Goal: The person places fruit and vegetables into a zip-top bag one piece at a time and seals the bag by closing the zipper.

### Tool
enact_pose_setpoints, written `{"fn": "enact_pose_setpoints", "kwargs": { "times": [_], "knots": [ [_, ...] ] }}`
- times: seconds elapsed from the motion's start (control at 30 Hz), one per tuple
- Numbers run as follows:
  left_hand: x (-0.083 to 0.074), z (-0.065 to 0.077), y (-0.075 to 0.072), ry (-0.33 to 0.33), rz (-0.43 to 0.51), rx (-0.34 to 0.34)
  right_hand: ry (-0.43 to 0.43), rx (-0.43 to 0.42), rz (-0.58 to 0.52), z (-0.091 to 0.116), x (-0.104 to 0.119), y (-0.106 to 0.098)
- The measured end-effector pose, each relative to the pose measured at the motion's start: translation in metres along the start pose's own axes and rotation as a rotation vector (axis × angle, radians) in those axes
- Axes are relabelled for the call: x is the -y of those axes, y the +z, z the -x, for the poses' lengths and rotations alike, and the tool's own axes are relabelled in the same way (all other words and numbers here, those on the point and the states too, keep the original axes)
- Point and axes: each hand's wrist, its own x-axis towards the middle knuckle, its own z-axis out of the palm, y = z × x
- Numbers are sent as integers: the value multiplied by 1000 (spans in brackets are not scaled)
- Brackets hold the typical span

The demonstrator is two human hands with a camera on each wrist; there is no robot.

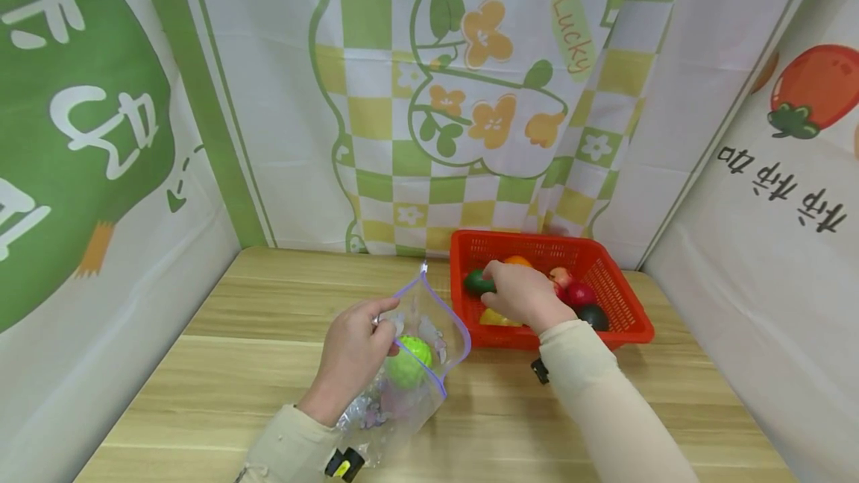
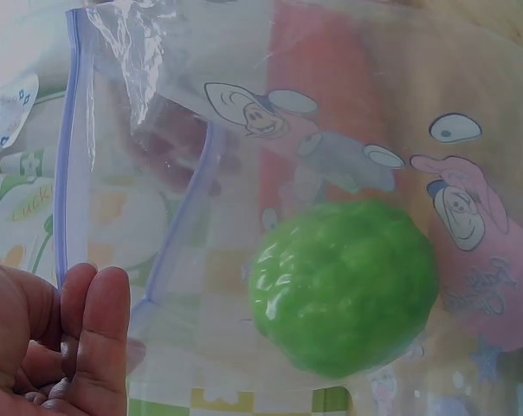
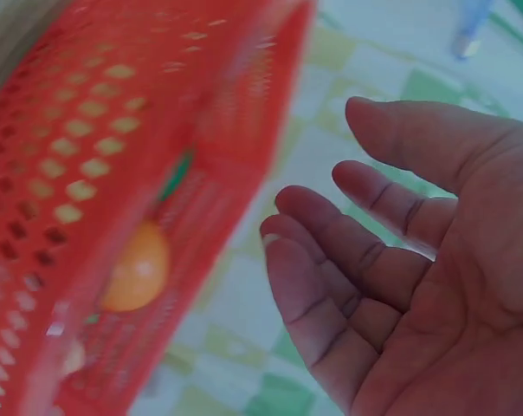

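My left hand (image 1: 356, 356) pinches the clear bag (image 1: 403, 416) by its rim (image 1: 464, 335), near the front left corner of the red basket (image 1: 616, 291), a green ball (image 1: 409, 364) inside. My right hand (image 1: 520, 293), loosely curved and empty, hangs over the basket beside a dark green fruit (image 1: 476, 283). I expect a limp bag, best held at the rim, and light, slippery fruit, gripped round its middle.

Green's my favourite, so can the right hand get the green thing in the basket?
Probably yes. The right hand looks empty and is right beside the green thing, and the basket is open on top, so nothing seems in the way.
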Motion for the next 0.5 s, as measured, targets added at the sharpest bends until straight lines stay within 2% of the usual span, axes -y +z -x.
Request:
{"fn": "enact_pose_setpoints", "kwargs": {
  "times": [0.33, 0.5],
  "knots": [
    [0, 0, 0, 0, 7, 4, 57, 144, -102, -12, -28, 26],
    [-2, 0, 1, 1, 8, 1, 77, 208, -104, -17, -36, 33]
  ]
}}
